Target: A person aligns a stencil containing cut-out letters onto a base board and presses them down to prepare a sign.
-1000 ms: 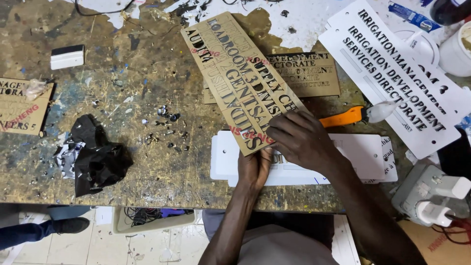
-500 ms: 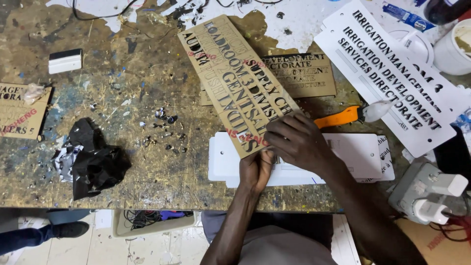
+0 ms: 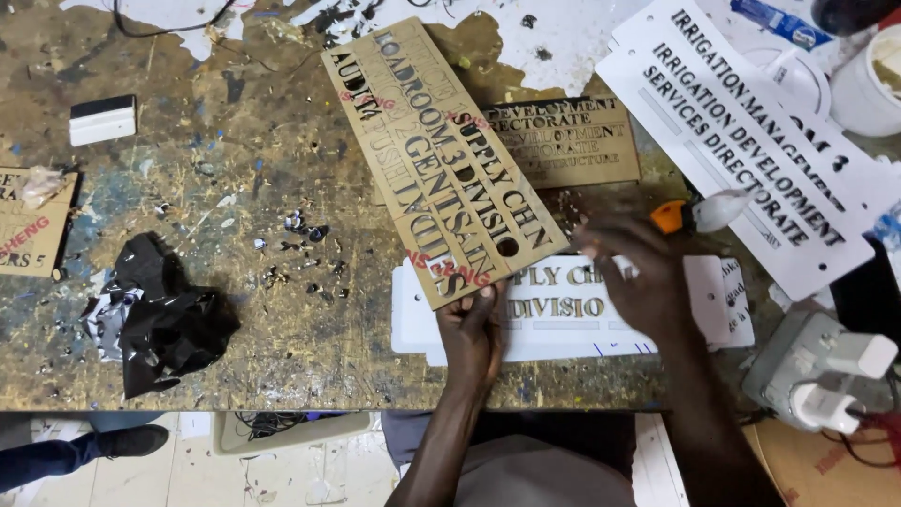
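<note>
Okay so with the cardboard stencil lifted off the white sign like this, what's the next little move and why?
Probably set the cardboard stencil aside on the workbench. The left hand holds it by its near end, swung clear of the white sign, whose dark lettering now shows; the right hand rests on that sign.

To your left, the paint-stained surface (image 3: pixel 235 178) lies open between the brown letter stencil (image 3: pixel 441 160) and the crumpled black plastic (image 3: pixel 164 319), with only small scraps strewn there. On your right you are hemmed in: white lettered signs (image 3: pixel 751 141) overlap toward the far edge, a white cup (image 3: pixel 868 89) stands beyond them, and white power adapters (image 3: pixel 826 376) crowd the near corner.
</note>
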